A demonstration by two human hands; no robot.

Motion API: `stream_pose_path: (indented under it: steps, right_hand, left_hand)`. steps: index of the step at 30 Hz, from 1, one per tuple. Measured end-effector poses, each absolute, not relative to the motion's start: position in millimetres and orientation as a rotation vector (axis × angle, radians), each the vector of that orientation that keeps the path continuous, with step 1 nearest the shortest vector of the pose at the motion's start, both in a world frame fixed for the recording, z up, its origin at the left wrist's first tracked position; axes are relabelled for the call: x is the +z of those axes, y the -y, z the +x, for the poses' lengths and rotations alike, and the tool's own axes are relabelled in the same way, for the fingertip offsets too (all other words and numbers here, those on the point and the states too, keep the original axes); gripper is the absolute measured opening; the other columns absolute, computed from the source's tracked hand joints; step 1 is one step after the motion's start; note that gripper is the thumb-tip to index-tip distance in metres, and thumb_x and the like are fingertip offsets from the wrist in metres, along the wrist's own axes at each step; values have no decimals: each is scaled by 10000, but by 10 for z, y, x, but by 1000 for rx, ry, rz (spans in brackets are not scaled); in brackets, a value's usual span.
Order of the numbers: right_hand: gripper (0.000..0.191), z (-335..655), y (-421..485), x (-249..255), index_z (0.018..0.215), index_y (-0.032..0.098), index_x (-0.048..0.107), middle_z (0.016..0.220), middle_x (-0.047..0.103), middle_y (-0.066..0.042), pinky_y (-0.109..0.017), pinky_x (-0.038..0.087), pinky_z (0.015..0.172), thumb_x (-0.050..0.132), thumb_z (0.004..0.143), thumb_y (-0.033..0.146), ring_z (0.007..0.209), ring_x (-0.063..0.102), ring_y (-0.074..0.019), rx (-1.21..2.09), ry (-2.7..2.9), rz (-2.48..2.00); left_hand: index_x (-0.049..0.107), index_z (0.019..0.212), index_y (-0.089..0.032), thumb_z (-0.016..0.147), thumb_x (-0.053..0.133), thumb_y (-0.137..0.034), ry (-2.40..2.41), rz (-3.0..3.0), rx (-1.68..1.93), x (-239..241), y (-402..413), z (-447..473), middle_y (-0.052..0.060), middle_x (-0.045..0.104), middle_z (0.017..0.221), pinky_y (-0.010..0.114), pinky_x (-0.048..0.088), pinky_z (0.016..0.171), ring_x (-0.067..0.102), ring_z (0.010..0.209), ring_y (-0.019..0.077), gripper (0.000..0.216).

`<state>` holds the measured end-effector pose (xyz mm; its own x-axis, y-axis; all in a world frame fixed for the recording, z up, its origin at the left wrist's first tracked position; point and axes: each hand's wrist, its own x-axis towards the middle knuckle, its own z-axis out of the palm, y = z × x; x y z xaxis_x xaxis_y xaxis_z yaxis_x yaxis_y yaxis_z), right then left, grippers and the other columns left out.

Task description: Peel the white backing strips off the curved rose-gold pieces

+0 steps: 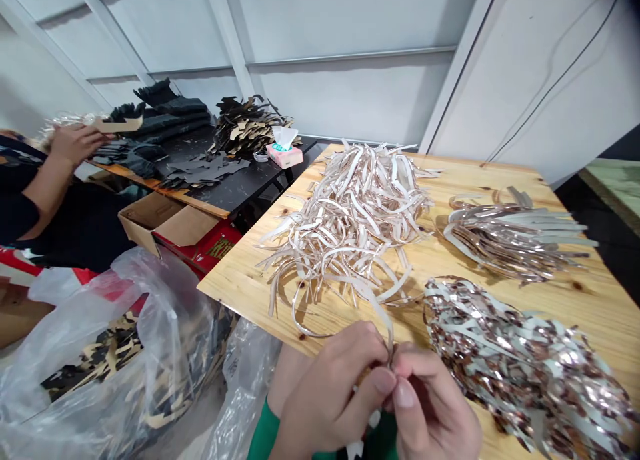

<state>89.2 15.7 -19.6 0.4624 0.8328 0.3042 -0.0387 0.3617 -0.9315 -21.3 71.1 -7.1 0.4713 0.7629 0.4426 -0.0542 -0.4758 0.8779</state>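
Observation:
My left hand (345, 393) and my right hand (430, 400) meet at the near edge of the wooden table, thumbs and fingertips pinched close together. Between them they grip a thin pale strip (384, 317), which curves up and back from the fingers. Its lower part is mostly hidden by my hands, though white bits show beneath them. Just beyond lies a large tangled pile of white and rose-gold strips (350, 213). To the right of my right hand is a heap of shiny curled rose-gold and white pieces (520, 360).
A bundle of metallic strips (515, 240) lies at the table's right (560, 193). On the left, a black table (240, 190) bears dark cut pieces and a tissue box (285, 155). A co-worker's hand (75, 143), an open carton (165, 220) and a plastic bag of scraps (165, 353) are there too.

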Motion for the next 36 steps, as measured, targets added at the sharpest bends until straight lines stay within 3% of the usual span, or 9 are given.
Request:
stream_pose_path:
  steps: [8, 15, 25, 29, 32, 34, 36]
  right_hand:
    - [196, 1046, -257, -282, 952, 241, 683, 644, 555, 41, -253, 289, 477, 663, 1134, 311, 525, 463, -128, 752, 1071, -801]
    - [247, 1078, -206, -313, 922, 238, 694, 695, 524, 30, -255, 255, 499, 692, 1115, 392, 570, 421, -131, 969, 920, -738]
    - [258, 1217, -220, -336, 900, 245, 711, 611, 544, 27, -235, 265, 418, 672, 1089, 417, 460, 341, -116, 1125, 944, -590]
    - [282, 1267, -213, -309, 870, 248, 714, 589, 560, 14, -256, 412, 475, 671, 1077, 434, 483, 457, -146, 1172, 936, -592]
    - [388, 1234, -237, -287, 916, 249, 719, 648, 600, -12, -308, 522, 562, 590, 1070, 582, 583, 595, -202, 1204, 922, -619]
    - [437, 1155, -235, -277, 958, 251, 711, 695, 603, -1, -282, 466, 524, 591, 1049, 661, 572, 560, -181, 1139, 944, -674]
    - [355, 1046, -209, -259, 929, 252, 664, 700, 543, 38, -257, 355, 511, 674, 1071, 578, 552, 463, -135, 1016, 959, -848]
  left_hand:
    - [552, 940, -221, 1216, 458, -361, -487, 1718, 1257, -128, -714, -170, 9, 523, 818, 311, 423, 735, 516, 752, 168, 323]
    - [503, 902, -224, 1216, 460, -387, -476, 1616, 1309, -147, -675, -74, -14, 471, 755, 308, 378, 672, 446, 663, 147, 356]
    - [504, 827, -224, 1202, 411, -530, -526, 1425, 1167, -192, -633, -102, -23, 438, 647, 292, 405, 595, 424, 563, 135, 493]
    - [478, 805, -228, 1204, 421, -501, -491, 1364, 1216, -212, -617, -76, -23, 439, 640, 277, 397, 577, 430, 559, 130, 487]
    - [458, 831, -230, 1210, 415, -446, -495, 1368, 1299, -227, -617, -112, -5, 495, 715, 283, 418, 608, 501, 615, 140, 439]
    - [477, 858, -224, 1210, 437, -408, -540, 1455, 1313, -219, -632, -158, 5, 528, 771, 295, 419, 646, 528, 670, 150, 399]
    - [506, 879, -219, 1206, 469, -366, -591, 1570, 1304, -198, -655, -202, 10, 537, 793, 303, 407, 675, 521, 716, 159, 360]
